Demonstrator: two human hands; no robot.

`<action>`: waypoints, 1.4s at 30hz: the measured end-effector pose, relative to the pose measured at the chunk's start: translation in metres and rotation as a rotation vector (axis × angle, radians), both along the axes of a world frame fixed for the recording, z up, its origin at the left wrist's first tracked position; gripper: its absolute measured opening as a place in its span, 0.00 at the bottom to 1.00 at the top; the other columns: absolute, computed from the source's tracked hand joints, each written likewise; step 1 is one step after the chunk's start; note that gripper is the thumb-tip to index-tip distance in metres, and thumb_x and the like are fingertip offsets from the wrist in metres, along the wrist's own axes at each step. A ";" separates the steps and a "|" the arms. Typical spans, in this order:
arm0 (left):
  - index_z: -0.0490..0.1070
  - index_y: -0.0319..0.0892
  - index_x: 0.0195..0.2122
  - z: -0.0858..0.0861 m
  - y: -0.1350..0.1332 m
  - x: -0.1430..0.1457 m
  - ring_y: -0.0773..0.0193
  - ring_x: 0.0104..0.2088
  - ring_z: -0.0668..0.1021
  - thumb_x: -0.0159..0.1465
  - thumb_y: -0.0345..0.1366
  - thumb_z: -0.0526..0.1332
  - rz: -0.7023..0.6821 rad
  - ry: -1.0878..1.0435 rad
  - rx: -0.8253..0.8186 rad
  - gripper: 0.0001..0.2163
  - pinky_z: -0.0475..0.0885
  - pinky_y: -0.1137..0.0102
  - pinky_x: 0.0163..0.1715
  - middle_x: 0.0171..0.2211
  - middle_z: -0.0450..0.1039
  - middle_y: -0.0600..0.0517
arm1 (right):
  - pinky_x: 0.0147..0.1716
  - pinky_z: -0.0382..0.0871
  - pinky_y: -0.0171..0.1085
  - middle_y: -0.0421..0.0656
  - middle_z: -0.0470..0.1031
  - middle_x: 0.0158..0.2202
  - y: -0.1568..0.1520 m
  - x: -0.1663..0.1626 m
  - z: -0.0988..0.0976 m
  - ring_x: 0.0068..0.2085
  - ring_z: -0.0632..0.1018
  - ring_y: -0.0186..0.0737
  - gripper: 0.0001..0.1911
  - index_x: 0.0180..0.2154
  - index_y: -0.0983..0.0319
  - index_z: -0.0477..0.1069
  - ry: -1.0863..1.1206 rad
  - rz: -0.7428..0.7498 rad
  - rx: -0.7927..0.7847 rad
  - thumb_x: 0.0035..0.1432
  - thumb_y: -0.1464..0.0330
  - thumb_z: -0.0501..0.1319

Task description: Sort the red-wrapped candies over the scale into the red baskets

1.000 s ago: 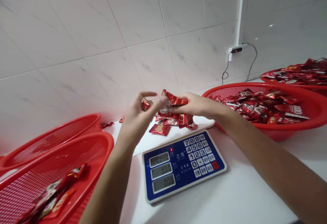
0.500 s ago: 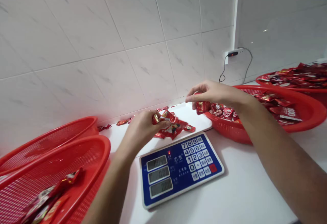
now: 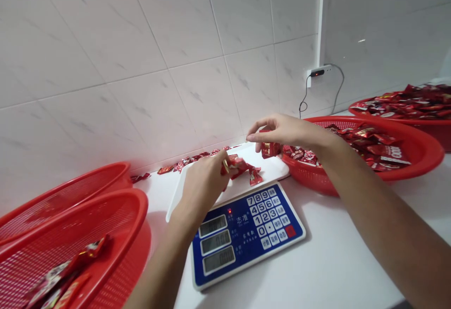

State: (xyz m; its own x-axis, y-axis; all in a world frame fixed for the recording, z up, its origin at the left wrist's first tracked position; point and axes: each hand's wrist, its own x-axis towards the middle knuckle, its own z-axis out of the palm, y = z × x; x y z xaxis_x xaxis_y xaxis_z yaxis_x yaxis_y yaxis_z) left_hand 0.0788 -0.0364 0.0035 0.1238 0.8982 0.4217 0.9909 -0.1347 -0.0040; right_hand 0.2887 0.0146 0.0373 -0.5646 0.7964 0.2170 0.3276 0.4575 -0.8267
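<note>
My left hand [image 3: 206, 175] is over the white pan [image 3: 273, 166] of a digital scale, its fingers closed on red wrapped candies [image 3: 237, 167]. One candy [image 3: 255, 175] shows at the right of that bunch, on or just above the pan. Between the thumb and fingers of my right hand [image 3: 278, 133] is a red candy packet [image 3: 269, 148], held beside the left rim of a red basket [image 3: 317, 177] full of candies. Below my hands lies the scale's blue keypad panel [image 3: 248, 234], its digits too blurred to read surely.
Two red baskets stand at the left; the nearer basket [image 3: 139, 205] holds a few long red packets [image 3: 66, 271]. Another heaped basket [image 3: 405, 104] is at the far right. Loose candies [image 3: 190, 159] lie along the wall. A power strip with a cable [image 3: 317, 73] hangs on the wall.
My left hand has turned and moved slightly right, its bunch of candies now more hidden behind the fingers. My right hand, still holding the packet, has shifted a little left.
</note>
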 end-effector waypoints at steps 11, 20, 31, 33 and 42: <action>0.70 0.43 0.24 0.000 -0.002 -0.006 0.60 0.24 0.70 0.61 0.34 0.56 0.029 0.150 -0.225 0.09 0.54 0.68 0.24 0.22 0.70 0.51 | 0.20 0.66 0.32 0.43 0.78 0.29 0.001 -0.005 -0.002 0.23 0.75 0.32 0.15 0.38 0.63 0.74 0.006 0.005 -0.045 0.54 0.59 0.67; 0.79 0.48 0.42 0.035 -0.020 -0.025 0.65 0.20 0.64 0.62 0.43 0.57 0.075 -0.238 -0.040 0.13 0.54 0.69 0.21 0.20 0.66 0.55 | 0.25 0.68 0.33 0.44 0.76 0.31 0.001 -0.005 -0.002 0.29 0.74 0.35 0.17 0.41 0.62 0.76 -0.013 -0.033 0.043 0.50 0.61 0.69; 0.79 0.47 0.39 0.036 -0.029 -0.020 0.65 0.23 0.68 0.62 0.42 0.56 0.010 -0.327 0.053 0.13 0.61 0.69 0.24 0.22 0.71 0.54 | 0.28 0.69 0.34 0.44 0.76 0.30 -0.002 -0.007 -0.001 0.29 0.75 0.35 0.15 0.42 0.62 0.76 -0.019 -0.049 0.033 0.52 0.62 0.67; 0.79 0.45 0.41 0.035 -0.023 -0.021 0.63 0.25 0.71 0.64 0.43 0.55 -0.025 -0.368 0.089 0.14 0.63 0.69 0.27 0.26 0.74 0.52 | 0.28 0.69 0.34 0.44 0.77 0.31 -0.002 -0.006 -0.001 0.30 0.75 0.35 0.15 0.41 0.62 0.76 -0.006 -0.051 0.031 0.52 0.62 0.67; 0.79 0.41 0.35 0.021 0.102 -0.008 0.62 0.32 0.76 0.57 0.30 0.53 -0.176 -0.217 -0.248 0.13 0.68 0.69 0.34 0.33 0.79 0.49 | 0.26 0.69 0.33 0.46 0.78 0.34 0.006 0.000 -0.001 0.30 0.76 0.36 0.15 0.42 0.62 0.74 0.094 -0.046 0.037 0.55 0.61 0.66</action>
